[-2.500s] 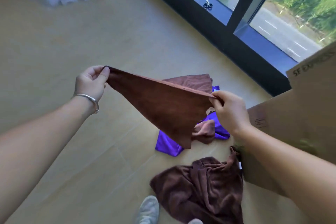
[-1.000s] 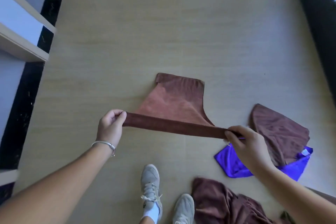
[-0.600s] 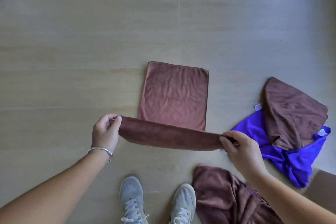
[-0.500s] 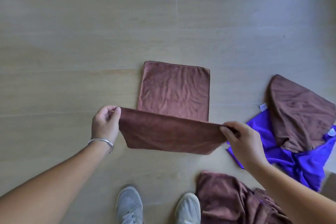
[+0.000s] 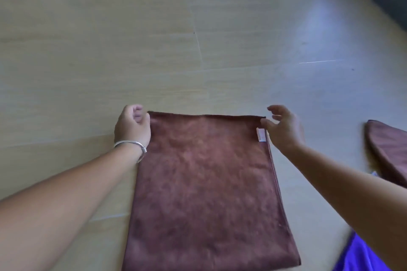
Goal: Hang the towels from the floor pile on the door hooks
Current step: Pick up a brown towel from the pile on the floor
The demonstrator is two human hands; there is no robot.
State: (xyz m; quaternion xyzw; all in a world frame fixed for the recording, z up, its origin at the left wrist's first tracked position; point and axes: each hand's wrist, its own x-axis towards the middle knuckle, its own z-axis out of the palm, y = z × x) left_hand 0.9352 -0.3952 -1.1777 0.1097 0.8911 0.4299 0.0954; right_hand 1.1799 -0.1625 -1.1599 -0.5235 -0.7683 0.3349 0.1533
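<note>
one white tag [image 5: 261, 134], unreadable, on brown towel [image 5: 207, 187] btwn hands.

A brown towel [image 5: 207, 189] lies folded flat on the wood floor [image 5: 88, 50], its far edge straight, a white label [image 5: 261, 134] at its far right corner. A second brown towel [image 5: 389, 152] lies apart to the right at the frame edge. A purple towel [image 5: 356, 257] shows at the lower right corner, partly hidden.
</note>
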